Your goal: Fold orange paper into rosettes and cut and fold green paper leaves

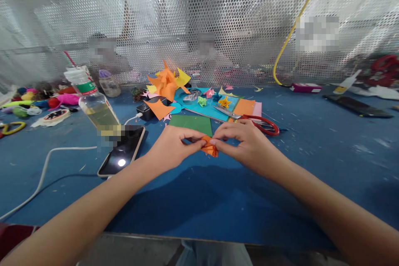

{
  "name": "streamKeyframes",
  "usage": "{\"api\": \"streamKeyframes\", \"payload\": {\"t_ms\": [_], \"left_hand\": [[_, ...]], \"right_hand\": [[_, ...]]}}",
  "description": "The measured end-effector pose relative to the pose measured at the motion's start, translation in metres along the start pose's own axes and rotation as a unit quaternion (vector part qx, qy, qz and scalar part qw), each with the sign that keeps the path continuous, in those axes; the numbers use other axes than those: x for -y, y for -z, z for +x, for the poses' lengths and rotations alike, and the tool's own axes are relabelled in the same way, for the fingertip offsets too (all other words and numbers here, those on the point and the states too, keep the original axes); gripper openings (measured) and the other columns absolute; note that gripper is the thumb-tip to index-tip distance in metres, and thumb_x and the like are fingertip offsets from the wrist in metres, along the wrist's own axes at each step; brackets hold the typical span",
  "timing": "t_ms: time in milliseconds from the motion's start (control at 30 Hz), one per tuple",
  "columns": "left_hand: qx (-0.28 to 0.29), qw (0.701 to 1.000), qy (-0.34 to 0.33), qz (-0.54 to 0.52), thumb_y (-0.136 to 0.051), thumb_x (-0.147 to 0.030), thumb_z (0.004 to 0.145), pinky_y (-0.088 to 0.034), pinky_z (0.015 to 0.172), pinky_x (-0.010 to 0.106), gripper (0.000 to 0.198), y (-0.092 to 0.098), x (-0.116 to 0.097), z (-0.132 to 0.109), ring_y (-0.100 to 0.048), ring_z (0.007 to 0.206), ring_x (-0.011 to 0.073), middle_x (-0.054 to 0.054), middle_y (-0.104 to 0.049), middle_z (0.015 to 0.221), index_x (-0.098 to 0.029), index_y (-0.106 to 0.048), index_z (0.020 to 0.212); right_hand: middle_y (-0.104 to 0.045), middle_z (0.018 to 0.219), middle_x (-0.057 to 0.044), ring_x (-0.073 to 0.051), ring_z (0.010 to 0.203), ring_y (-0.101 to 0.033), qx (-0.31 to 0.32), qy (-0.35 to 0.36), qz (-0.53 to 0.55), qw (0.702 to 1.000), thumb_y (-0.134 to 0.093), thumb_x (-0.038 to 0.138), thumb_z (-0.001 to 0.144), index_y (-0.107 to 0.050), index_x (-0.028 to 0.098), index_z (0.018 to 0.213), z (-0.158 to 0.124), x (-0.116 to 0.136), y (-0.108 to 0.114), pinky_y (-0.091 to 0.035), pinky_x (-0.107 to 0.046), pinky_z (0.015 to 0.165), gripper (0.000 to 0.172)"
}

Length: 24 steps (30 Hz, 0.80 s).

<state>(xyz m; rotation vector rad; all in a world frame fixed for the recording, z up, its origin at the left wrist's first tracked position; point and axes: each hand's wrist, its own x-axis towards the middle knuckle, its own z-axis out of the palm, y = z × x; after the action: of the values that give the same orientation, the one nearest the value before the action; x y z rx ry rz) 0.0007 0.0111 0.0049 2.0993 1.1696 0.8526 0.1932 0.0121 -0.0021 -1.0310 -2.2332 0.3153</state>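
Between my two hands is a small folded piece of orange paper (210, 148), held above the blue table. My left hand (176, 143) pinches its left side between thumb and fingers. On the right side, my right hand (240, 141) grips it the same way, thumb toward me. Just beyond lies a green paper sheet (190, 124). Red-handled scissors (264, 124) rest right behind my right hand, their blades pointing left. Small folded paper flowers, a yellow one (224, 102) and a green one (202, 101) among them, sit on blue paper (183, 99) farther back.
Orange paper scraps (166, 81) pile up near the perforated metal screen (174, 16). At left stand a plastic bottle (96, 106) and a phone (124, 151) with a white cable (46, 162). A dark phone-like slab (357, 106) lies at right on the blue table (311, 145).
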Motion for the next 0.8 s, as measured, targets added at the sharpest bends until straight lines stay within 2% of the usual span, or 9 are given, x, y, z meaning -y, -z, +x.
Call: {"api": "streamKeyframes", "payload": {"t_ms": [100, 233, 333, 500, 667, 800], "left_hand": [[-0.018, 1.000, -0.022, -0.006, -0.060, -0.021, 0.077, -0.052, 0.059, 0.020, 0.030, -0.0004, 0.0012, -0.0005, -0.066, 0.067, 0.0115, 0.001, -0.074, 0.078, -0.019, -0.066, 0.106], [0.010, 0.999, -0.033, -0.032, -0.061, -0.021, 0.076, -0.053, 0.058, 0.019, 0.019, 0.0020, -0.0002, -0.0009, -0.066, 0.066, 0.0110, 0.001, -0.073, 0.078, -0.020, -0.070, 0.093], [0.044, 0.996, -0.010, -0.076, -0.060, -0.018, 0.076, -0.053, 0.055, 0.018, 0.018, 0.0045, -0.0015, -0.0007, -0.065, 0.064, 0.0102, 0.001, -0.073, 0.076, -0.019, -0.070, 0.091], [0.071, 0.992, 0.005, -0.107, -0.062, -0.015, 0.072, -0.054, 0.055, 0.016, 0.016, 0.0071, -0.0011, -0.0011, -0.064, 0.059, 0.0087, 0.000, -0.072, 0.070, -0.018, -0.071, 0.086], [0.087, 0.990, -0.005, -0.109, -0.064, -0.020, 0.073, -0.056, 0.056, 0.020, 0.019, 0.0075, -0.0007, -0.0034, -0.066, 0.062, 0.0118, 0.003, -0.074, 0.075, -0.018, -0.071, 0.091], [0.064, 0.995, -0.027, -0.076, -0.063, -0.021, 0.075, -0.055, 0.056, 0.020, 0.024, 0.0046, -0.0005, -0.0047, -0.066, 0.064, 0.0131, 0.005, -0.074, 0.078, -0.016, -0.071, 0.096]], "right_hand": [[-0.067, 0.075, 0.001, -0.015, 0.073, -0.058, 0.009, -0.003, 0.032, 0.999, -0.054, 0.028, 0.084, -0.061, 0.022, 0.063, 0.0009, -0.0021, 0.0013, -0.036, -0.033, 0.074, 0.023], [-0.066, 0.072, 0.001, -0.013, 0.070, -0.058, 0.052, -0.023, 0.102, 0.993, -0.053, 0.026, 0.084, -0.061, 0.022, 0.064, 0.0019, -0.0043, 0.0048, -0.043, -0.027, 0.068, 0.021], [-0.066, 0.072, 0.001, -0.013, 0.071, -0.058, 0.076, -0.046, 0.134, 0.987, -0.054, 0.027, 0.083, -0.062, 0.022, 0.065, 0.0021, -0.0043, 0.0075, -0.044, -0.026, 0.068, 0.020], [-0.065, 0.075, 0.001, -0.014, 0.072, -0.058, 0.107, -0.062, 0.172, 0.977, -0.056, 0.029, 0.082, -0.064, 0.022, 0.067, 0.0008, -0.0036, 0.0091, -0.045, -0.026, 0.069, 0.018], [-0.063, 0.074, 0.001, -0.014, 0.071, -0.059, 0.107, -0.047, 0.178, 0.977, -0.057, 0.029, 0.080, -0.063, 0.022, 0.065, -0.0001, -0.0048, 0.0092, -0.046, -0.025, 0.067, 0.017], [-0.063, 0.072, 0.000, -0.014, 0.070, -0.058, 0.095, -0.043, 0.173, 0.979, -0.057, 0.027, 0.080, -0.062, 0.022, 0.064, 0.0005, -0.0050, 0.0094, -0.046, -0.025, 0.066, 0.017]]}}
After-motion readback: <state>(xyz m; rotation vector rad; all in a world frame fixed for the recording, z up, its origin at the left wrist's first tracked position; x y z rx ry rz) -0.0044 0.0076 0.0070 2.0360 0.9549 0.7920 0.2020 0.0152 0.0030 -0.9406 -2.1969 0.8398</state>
